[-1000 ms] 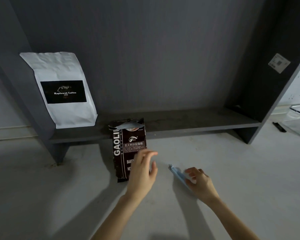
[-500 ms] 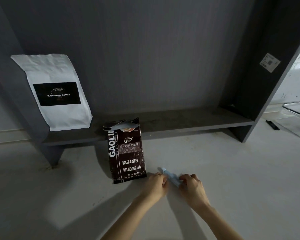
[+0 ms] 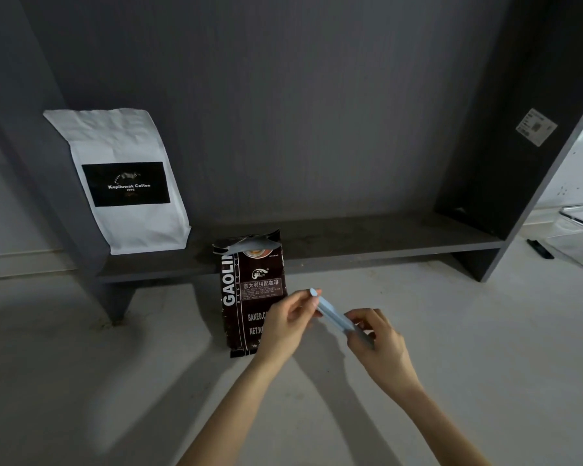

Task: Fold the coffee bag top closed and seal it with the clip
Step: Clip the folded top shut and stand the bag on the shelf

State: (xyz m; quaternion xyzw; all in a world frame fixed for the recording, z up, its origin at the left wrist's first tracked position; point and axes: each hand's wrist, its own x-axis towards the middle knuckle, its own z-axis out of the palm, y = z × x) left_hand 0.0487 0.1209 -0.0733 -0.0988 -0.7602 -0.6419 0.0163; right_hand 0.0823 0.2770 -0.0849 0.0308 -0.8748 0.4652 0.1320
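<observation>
A dark brown coffee bag [image 3: 246, 284] marked GAOLI stands upright on the pale surface, its torn top gaping with silver lining showing. Just right of it, both hands hold a long light-blue clip [image 3: 330, 312] in the air. My left hand [image 3: 286, 324] pinches the clip's far upper end and covers the bag's lower right corner. My right hand [image 3: 377, 344] grips the clip's near lower end. I cannot tell whether the clip's arms are parted.
A white coffee bag [image 3: 128, 179] with a black label leans on the low dark shelf [image 3: 367, 243] at the left. Dark side panels flank the shelf. A clear box [image 3: 579, 233] and a small black object [image 3: 540, 248] lie at the far right.
My left hand left the brown bag and joined the right hand at the clip. Both hands then lifted the clip off the surface, up beside the bag.
</observation>
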